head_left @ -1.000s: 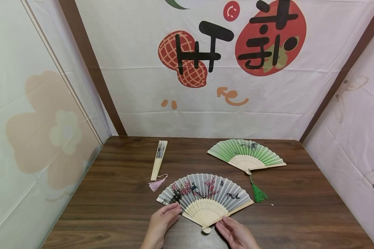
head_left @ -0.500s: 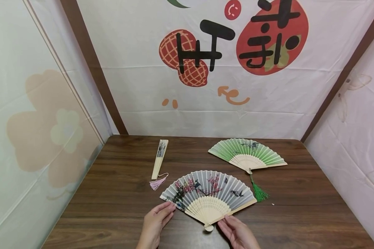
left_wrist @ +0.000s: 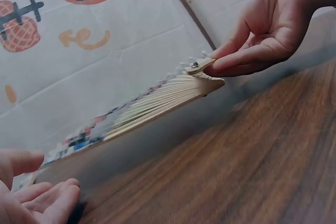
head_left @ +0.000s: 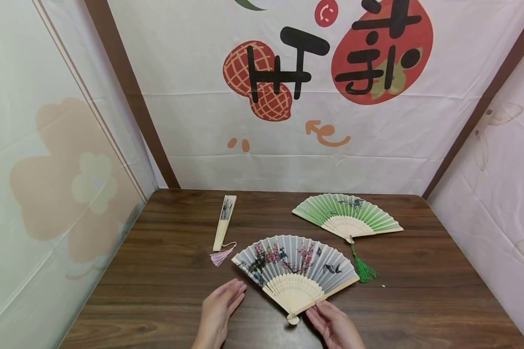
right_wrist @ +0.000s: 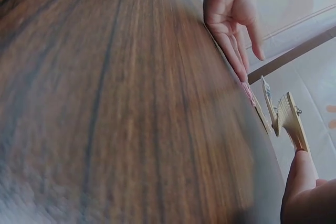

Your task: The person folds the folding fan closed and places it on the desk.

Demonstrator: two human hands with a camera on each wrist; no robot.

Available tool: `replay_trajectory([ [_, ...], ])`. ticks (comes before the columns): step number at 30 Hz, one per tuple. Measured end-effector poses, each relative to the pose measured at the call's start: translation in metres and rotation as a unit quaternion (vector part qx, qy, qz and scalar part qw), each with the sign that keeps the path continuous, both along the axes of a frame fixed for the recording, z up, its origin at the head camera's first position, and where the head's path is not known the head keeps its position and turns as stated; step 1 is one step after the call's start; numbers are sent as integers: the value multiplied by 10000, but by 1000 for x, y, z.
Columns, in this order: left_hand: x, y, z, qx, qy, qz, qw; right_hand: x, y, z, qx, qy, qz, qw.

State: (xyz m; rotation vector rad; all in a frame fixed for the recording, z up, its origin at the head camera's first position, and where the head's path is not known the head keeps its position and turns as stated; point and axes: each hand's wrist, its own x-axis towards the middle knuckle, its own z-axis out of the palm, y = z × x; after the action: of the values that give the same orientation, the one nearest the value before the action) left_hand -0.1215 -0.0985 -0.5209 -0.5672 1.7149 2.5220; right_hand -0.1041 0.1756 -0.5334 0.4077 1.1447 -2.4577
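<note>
A grey folding fan (head_left: 297,257) with pink blossoms and dark birds is spread wide at the front middle in the head view. My right hand (head_left: 334,322) pinches its right outer rib near the pivot, with the thumb on top. In the left wrist view the fan (left_wrist: 152,111) is raised above the table and tilted. My left hand (head_left: 220,308) is just left of the fan's left rib, apart from it in the head view. Thumb and fingers stand apart on the left hand (left_wrist: 39,200) in its wrist view, nothing pinched between them.
An open green folding fan (head_left: 349,215) with a green tassel (head_left: 365,270) lies at the back right of the wooden table (head_left: 157,291). Back left lies a closed fan (head_left: 224,224) with a pale pink tassel (head_left: 222,256). Printed cloth walls (head_left: 192,121) enclose three sides.
My left hand has let go of the fan's left edge and moved slightly left. The fan has shifted a little up and right, its left side swinging inward, while the right hand keeps its grip.
</note>
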Motion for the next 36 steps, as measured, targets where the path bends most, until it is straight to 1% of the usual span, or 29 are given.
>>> replay_trajectory([
  [3,-6,4,0,73,48,7,10000,0,0,1,91,69,102,9999],
  [9,-17,11,0,425,1,218,9989,1,-1,2,184,270,396,9987],
  [13,-19,12,1,681,17,250,9974,1,-2,3,207,290,473,9982],
  [18,-20,12,1,912,37,318,9953,0,-4,5,321,171,371,9986],
  [20,-21,12,-1,1006,182,316,9943,-1,-4,6,390,167,323,9986],
  [21,-22,12,-2,1044,291,314,9936,-1,-5,7,421,156,293,9986],
  [22,-22,12,-4,1144,490,276,9918,-2,-5,7,453,163,263,9985],
  [25,-24,13,-6,1186,749,292,9897,-3,-7,9,517,222,184,9982],
  [27,-26,14,-4,1115,675,329,9909,-4,-8,10,542,254,144,9981],
  [28,-26,14,-3,1074,590,350,9918,-5,-8,11,551,283,132,9980],
  [29,-27,15,-1,967,422,400,9936,-5,-8,11,559,301,120,9979],
  [32,-29,15,3,871,198,414,9951,-6,-9,11,580,318,86,9978],
  [36,-34,16,4,842,166,360,9957,-8,-9,11,600,292,65,9978],
])
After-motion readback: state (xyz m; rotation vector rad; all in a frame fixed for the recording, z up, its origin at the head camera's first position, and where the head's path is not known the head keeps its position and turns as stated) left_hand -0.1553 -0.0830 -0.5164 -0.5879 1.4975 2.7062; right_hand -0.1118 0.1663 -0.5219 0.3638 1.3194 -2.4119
